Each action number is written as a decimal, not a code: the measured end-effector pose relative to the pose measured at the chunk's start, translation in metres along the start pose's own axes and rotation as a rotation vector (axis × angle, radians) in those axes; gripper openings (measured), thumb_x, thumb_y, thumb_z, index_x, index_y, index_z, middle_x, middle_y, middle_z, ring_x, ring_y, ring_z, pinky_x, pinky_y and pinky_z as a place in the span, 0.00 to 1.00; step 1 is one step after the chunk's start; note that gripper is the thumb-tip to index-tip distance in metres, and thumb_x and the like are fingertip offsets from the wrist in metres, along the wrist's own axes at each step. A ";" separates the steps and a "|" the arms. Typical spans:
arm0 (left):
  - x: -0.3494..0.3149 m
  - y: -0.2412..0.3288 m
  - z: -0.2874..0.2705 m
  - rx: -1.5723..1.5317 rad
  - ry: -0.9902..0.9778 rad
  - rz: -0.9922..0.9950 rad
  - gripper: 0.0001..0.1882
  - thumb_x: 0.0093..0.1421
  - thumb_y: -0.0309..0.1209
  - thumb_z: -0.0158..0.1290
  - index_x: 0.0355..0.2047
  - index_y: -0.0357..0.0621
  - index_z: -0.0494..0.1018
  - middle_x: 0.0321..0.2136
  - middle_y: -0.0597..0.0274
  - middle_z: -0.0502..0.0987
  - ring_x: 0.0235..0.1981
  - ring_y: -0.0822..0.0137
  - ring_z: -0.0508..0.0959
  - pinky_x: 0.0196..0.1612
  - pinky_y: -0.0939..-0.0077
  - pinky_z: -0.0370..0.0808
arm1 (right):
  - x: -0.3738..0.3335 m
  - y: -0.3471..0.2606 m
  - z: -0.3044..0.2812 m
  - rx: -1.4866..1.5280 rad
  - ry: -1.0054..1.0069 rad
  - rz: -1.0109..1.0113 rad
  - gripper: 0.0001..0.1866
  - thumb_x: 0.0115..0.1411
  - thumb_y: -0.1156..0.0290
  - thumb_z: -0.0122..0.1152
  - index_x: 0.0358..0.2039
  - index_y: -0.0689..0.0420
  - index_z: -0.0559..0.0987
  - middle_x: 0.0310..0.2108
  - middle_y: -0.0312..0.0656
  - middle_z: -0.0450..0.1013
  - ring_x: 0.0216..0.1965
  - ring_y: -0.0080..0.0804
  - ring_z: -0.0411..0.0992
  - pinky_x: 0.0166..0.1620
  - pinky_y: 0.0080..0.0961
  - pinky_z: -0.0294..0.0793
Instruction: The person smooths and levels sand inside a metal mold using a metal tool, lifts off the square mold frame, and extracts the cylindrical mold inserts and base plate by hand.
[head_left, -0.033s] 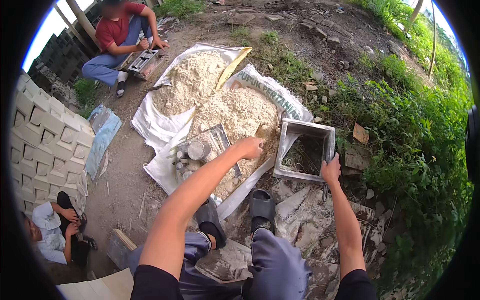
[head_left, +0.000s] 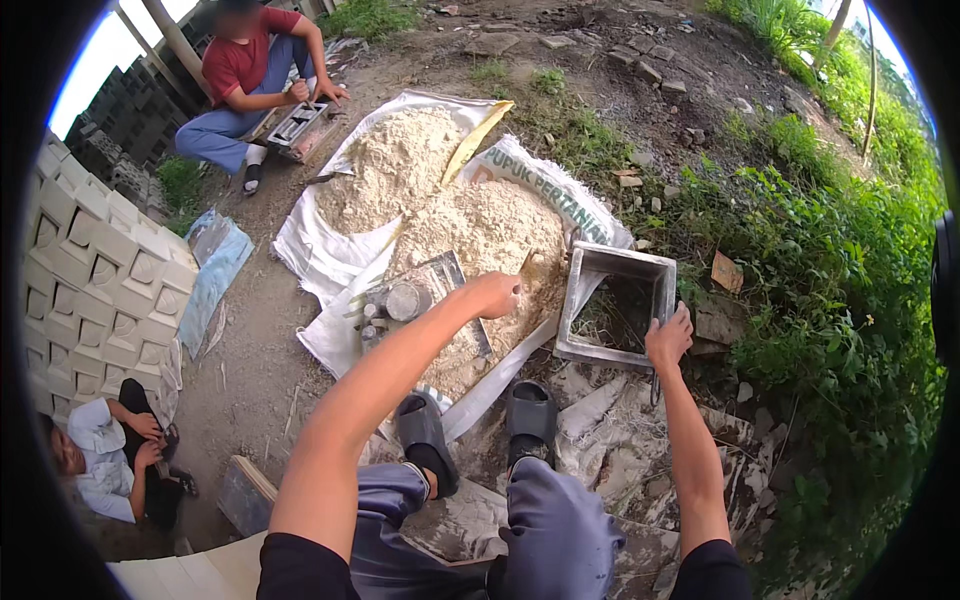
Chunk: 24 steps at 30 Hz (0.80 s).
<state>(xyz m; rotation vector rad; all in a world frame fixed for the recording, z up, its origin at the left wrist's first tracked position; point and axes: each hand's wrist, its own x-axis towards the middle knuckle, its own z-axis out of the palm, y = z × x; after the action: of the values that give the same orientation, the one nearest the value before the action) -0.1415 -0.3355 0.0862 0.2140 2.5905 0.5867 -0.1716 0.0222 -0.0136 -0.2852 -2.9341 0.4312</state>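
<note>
My left hand [head_left: 494, 295] is closed over the heap of pale powdery mix [head_left: 490, 220], and whatever its fingers hold is hidden. Just beyond the fist, a small brownish object [head_left: 533, 262] sits partly in the mix; its kind is unclear. Beside my left forearm lies a mould piece [head_left: 408, 299] with round, mix-coated knobs and a dark metal edge. My right hand [head_left: 668, 338] rests at the near right corner of an open square metal mould frame [head_left: 610, 352], fingers extended along its outer side. Through the frame, dark ground and grass show.
White sacks [head_left: 318, 250] lie under the mix. Stacked pale blocks [head_left: 90, 270] rise at the left. A person in a red shirt [head_left: 245, 60] works at another mould [head_left: 300, 128]; another person [head_left: 105, 455] sits lower left. Green plants [head_left: 820, 330] border the right side.
My right hand has loosened from the frame's corner, its fingers now stretched. My left hand stays closed over the mix, with only a slight shift. The whole view has shifted slightly.
</note>
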 end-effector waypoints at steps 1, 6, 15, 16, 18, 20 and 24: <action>-0.026 -0.005 -0.022 0.024 0.034 -0.015 0.15 0.58 0.37 0.47 0.39 0.38 0.71 0.37 0.43 0.76 0.40 0.48 0.75 0.44 0.58 0.70 | -0.002 -0.020 -0.012 0.061 0.082 -0.107 0.30 0.55 0.72 0.57 0.57 0.60 0.58 0.55 0.52 0.60 0.55 0.51 0.60 0.52 0.49 0.60; -0.146 -0.072 -0.054 -0.018 0.375 -0.196 0.13 0.59 0.35 0.48 0.37 0.37 0.70 0.32 0.41 0.75 0.38 0.48 0.76 0.43 0.57 0.71 | -0.043 -0.131 -0.026 0.547 -0.160 -0.582 0.23 0.52 0.78 0.54 0.50 0.61 0.65 0.45 0.55 0.63 0.46 0.56 0.64 0.48 0.43 0.66; -0.241 -0.135 0.100 -0.031 0.570 -0.368 0.34 0.50 0.39 0.60 0.52 0.37 0.59 0.48 0.43 0.64 0.52 0.44 0.65 0.53 0.60 0.66 | -0.159 -0.258 0.024 0.379 -0.693 -0.985 0.32 0.52 0.61 0.62 0.55 0.57 0.62 0.46 0.55 0.62 0.48 0.56 0.66 0.47 0.43 0.70; -0.234 -0.135 0.109 -0.047 0.565 -0.381 0.34 0.50 0.39 0.60 0.52 0.37 0.59 0.48 0.43 0.64 0.52 0.44 0.65 0.53 0.60 0.66 | -0.165 -0.268 0.027 0.402 -0.652 -1.035 0.32 0.52 0.60 0.63 0.54 0.57 0.62 0.46 0.54 0.63 0.48 0.54 0.66 0.47 0.43 0.69; -0.217 -0.137 0.124 -0.175 0.654 -0.374 0.38 0.47 0.39 0.62 0.54 0.37 0.56 0.50 0.42 0.63 0.53 0.44 0.64 0.55 0.60 0.65 | -0.169 -0.280 0.040 0.415 -0.622 -1.083 0.32 0.51 0.58 0.63 0.53 0.58 0.63 0.46 0.53 0.64 0.48 0.53 0.66 0.46 0.43 0.69; -0.202 -0.142 0.132 -0.240 0.700 -0.386 0.39 0.46 0.38 0.63 0.54 0.37 0.56 0.50 0.41 0.63 0.52 0.43 0.64 0.54 0.59 0.65 | -0.170 -0.287 0.060 0.409 -0.551 -1.140 0.32 0.51 0.59 0.64 0.52 0.61 0.63 0.43 0.51 0.66 0.45 0.50 0.67 0.47 0.39 0.67; -0.192 -0.149 0.128 -0.297 0.722 -0.389 0.36 0.46 0.37 0.63 0.51 0.36 0.59 0.46 0.43 0.67 0.49 0.44 0.68 0.51 0.59 0.68 | -0.170 -0.288 0.073 0.425 -0.605 -1.154 0.29 0.51 0.60 0.63 0.49 0.62 0.65 0.39 0.47 0.70 0.44 0.45 0.67 0.45 0.38 0.66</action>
<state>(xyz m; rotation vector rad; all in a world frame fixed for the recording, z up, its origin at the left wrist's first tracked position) 0.0814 -0.4696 -0.0017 -0.7080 3.0251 1.0243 -0.0680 -0.3037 -0.0185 1.7175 -2.7346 0.9776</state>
